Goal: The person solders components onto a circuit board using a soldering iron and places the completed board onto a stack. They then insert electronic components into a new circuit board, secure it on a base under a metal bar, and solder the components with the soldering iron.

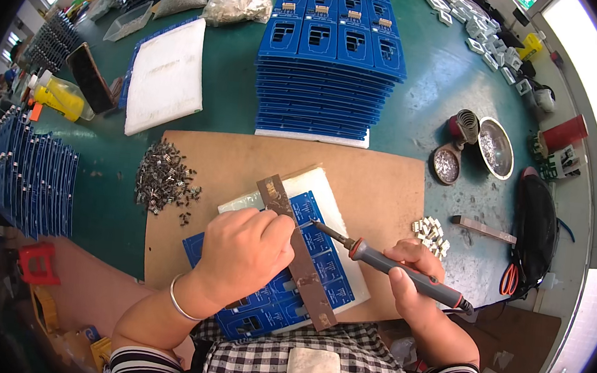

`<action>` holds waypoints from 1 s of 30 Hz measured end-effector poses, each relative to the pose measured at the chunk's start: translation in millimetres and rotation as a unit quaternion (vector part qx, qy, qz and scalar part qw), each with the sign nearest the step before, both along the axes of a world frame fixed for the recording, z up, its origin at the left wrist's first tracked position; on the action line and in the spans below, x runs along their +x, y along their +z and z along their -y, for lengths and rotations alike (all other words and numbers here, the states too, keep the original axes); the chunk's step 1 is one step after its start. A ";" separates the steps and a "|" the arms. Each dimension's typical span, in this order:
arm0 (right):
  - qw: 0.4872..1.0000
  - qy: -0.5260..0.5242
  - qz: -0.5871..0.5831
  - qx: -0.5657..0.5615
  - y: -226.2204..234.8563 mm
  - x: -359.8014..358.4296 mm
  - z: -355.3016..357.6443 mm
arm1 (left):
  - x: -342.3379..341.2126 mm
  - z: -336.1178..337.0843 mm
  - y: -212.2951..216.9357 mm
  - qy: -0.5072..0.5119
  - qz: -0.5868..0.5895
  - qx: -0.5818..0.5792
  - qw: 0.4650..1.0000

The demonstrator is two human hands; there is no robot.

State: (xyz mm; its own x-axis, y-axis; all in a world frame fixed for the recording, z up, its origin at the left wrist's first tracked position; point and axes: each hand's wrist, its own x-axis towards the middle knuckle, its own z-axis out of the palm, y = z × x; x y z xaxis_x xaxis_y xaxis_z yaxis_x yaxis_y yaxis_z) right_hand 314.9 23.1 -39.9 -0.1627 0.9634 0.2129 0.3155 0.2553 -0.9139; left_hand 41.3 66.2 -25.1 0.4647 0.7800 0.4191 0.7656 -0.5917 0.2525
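R hand (413,296): closed round soldering iron (411,273), thumb + fingers on the handle, tip pointing L, at or v. near the blue PCB panel (337,271). L hand (247,246): curled into a fist by the upper part of the brown bar (311,287); can't tell what's inside, poss. thin wire toward tip. Panel sits tilted under the bar, on white foam (327,189), atop brown mat (391,180).

Risks, my read: tip close to L knuckles, so a slip = burn. If bar shifts, parts under it could lift or skew. Tip off panel edge could melt foam, if meltable. White connectors (430,237) near R hand; stray elbow/cable could scatter them over the surface (416,136).
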 end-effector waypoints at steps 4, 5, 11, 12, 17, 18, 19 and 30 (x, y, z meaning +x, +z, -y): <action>1.000 -0.002 -0.005 0.001 -1.7 0.0 -0.5 | 0.0 -1.4 -0.3 -0.005 -0.002 0.000 1.000; 1.000 -0.003 -0.003 0.010 -2.1 -0.1 -0.8 | 0.1 -1.5 0.0 -0.005 -0.003 0.000 1.000; 1.000 -0.001 0.000 0.008 -2.6 -0.3 -2.9 | 5.4 -2.8 -0.1 0.008 0.017 0.000 1.000; 1.000 0.000 -0.007 -0.004 -2.5 -0.3 -2.7 | 6.5 -3.3 -0.6 0.013 0.027 -0.001 1.000; 1.000 -0.008 -0.024 -0.018 -4.6 -0.5 -2.3 | 5.8 -6.3 -2.1 0.010 0.000 0.007 1.000; 0.999 -0.006 -0.039 -0.018 -6.0 -1.0 -2.7 | 5.3 -6.7 -2.1 0.009 -0.012 0.008 1.000; 0.998 -0.008 -0.053 -0.018 -7.4 -1.6 -3.1 | 5.4 -6.9 -2.4 0.008 -0.012 0.008 1.000; 0.999 0.003 -0.039 -0.023 -5.0 -1.6 -7.6 | 5.8 -10.2 -4.9 0.009 -0.018 -0.004 1.000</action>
State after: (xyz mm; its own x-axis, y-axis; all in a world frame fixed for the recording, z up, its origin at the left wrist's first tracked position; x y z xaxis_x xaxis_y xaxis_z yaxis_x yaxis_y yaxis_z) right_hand 313.3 30.7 -44.9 -0.1524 0.9715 0.1814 0.2416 0.2146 -0.9463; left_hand 47.1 76.5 -30.0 0.4655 0.7917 0.3957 0.7842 -0.5762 0.2303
